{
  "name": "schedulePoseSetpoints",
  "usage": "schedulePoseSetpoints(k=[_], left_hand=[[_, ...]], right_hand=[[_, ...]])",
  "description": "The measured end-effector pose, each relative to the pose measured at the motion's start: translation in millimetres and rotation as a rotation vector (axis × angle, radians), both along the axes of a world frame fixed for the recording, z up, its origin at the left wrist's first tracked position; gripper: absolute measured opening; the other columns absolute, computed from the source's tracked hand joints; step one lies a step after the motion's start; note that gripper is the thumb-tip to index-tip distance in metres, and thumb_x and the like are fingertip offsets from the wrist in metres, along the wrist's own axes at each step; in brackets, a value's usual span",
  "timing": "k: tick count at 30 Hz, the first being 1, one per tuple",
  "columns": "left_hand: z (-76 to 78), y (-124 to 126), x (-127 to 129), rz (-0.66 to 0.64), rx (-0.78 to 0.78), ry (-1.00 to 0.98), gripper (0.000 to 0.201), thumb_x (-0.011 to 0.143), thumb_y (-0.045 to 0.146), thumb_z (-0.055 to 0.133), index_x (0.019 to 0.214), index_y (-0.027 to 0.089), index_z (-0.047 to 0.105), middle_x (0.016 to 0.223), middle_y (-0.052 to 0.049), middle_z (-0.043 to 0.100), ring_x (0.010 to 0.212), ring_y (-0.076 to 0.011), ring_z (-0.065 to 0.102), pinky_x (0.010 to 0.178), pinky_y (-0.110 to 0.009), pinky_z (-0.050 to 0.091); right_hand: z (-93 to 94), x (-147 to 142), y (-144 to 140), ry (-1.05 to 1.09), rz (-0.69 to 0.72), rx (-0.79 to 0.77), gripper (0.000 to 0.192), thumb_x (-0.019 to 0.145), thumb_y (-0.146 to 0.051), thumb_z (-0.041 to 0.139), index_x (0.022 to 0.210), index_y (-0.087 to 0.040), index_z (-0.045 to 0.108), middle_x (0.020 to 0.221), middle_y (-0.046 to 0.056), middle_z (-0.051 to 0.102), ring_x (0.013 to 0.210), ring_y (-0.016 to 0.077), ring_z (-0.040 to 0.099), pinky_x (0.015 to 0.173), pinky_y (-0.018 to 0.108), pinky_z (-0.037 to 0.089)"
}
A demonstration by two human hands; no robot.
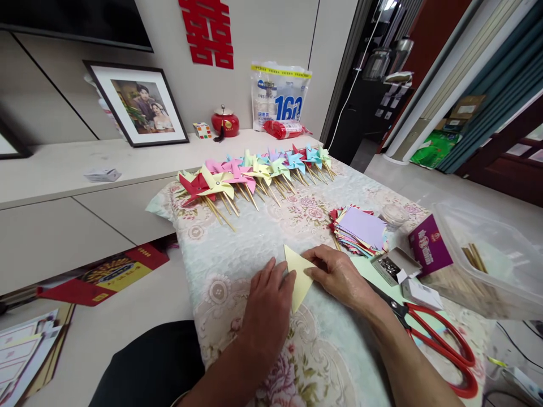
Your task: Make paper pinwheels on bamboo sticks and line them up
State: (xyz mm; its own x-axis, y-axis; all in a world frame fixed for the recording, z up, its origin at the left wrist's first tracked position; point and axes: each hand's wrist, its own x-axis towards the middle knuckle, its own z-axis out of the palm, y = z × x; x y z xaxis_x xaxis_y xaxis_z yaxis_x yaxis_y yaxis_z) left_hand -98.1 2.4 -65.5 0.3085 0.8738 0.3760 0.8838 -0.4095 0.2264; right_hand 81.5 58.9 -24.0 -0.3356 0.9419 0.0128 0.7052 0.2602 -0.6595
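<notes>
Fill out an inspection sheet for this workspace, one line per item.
Surface: table under a floral cloth.
Job's things: folded yellow paper lying flat; row of finished pinwheels at the far edge.
Clutter: stack of coloured paper, red scissors, open box of pins, clear tub of sticks.
Hands: left hand and right hand both press on the yellow paper.
Cables: thin black cable at the right edge.
Surroundings: framed photo, red jar on the low cabinet.
</notes>
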Motion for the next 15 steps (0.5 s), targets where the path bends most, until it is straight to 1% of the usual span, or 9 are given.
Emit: schedulePoseSetpoints(k=[3, 9, 12, 15], left_hand=[[-1.0, 0, -1, -0.007, 0.006, 0.04, 0.034, 0.088, 0.001, 0.054, 0.115, 0.013, 0.071, 0.128, -0.014, 0.069, 0.126, -0.0351, 0.059, 0.097, -0.048, 0.055], [-0.2, 0, -1, -0.022, -0.029, 0.053, 0.035, 0.088, 0.001, 0.055, 0.116, 0.015, 0.07, 0.132, -0.01, 0.068, 0.129, -0.0349, 0.057, 0.097, -0.048, 0.054], [0.8, 0, -1, -0.029, -0.057, 0.057, 0.037, 0.088, 0.0, 0.053, 0.117, 0.016, 0.07, 0.131, -0.009, 0.069, 0.13, -0.0346, 0.056, 0.098, -0.047, 0.054], [0.3, 0, -1, -0.029, -0.06, 0.064, 0.037, 0.09, 0.001, 0.051, 0.119, 0.015, 0.069, 0.132, -0.011, 0.068, 0.131, -0.0347, 0.055, 0.099, -0.047, 0.053]], right_hand=[[-1.8, 1, 1, -0.014, -0.007, 0.031, 0.015, 0.085, -0.015, 0.063, 0.097, -0.02, 0.071, 0.084, 0.003, 0.064, 0.078, 0.019, 0.057, 0.071, 0.031, 0.041], [-10.2, 1, 2, -0.074, 0.018, 0.103, 0.022, 0.088, -0.015, 0.062, 0.105, -0.021, 0.073, 0.089, 0.006, 0.063, 0.086, 0.0207, 0.059, 0.075, 0.031, 0.042], [-12.7, -2, 2, -0.108, -0.015, 0.12, 0.016, 0.089, -0.016, 0.061, 0.1, -0.02, 0.072, 0.089, 0.006, 0.062, 0.089, 0.0213, 0.059, 0.077, 0.031, 0.042], [-13.5, -6, 1, -0.145, -0.105, 0.125, 0.009, 0.09, -0.019, 0.06, 0.088, -0.019, 0.069, 0.085, 0.005, 0.061, 0.086, 0.0212, 0.058, 0.076, 0.031, 0.041]])
